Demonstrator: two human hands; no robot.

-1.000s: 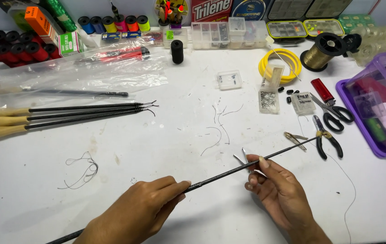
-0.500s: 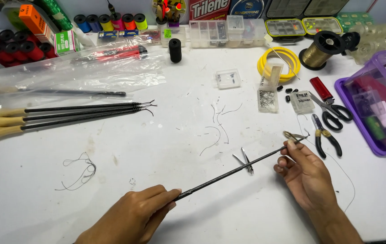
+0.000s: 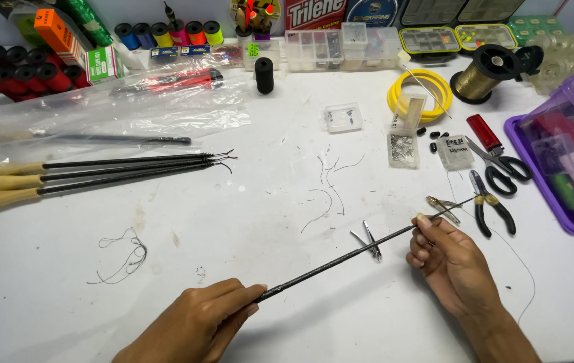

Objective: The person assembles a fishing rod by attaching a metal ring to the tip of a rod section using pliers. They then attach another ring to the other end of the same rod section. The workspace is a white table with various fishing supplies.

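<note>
A thin black rod runs diagonally over the white table, from lower left up to the right. My left hand grips its thicker lower end. My right hand pinches the rod near its thin tip, fingers closed around it. A small metal clipper lies on the table just under the rod's middle. A thin line trails off to the right of my right hand.
Three wooden-handled rods lie at left beside a clear plastic bag. Black pliers, scissors, a red lighter, small clear boxes, a yellow coil, thread spools and a purple bin surround the work area.
My right hand slid up the rod toward its thin tip, moving right. My left hand shifted slightly right and lower with the rod's base.
</note>
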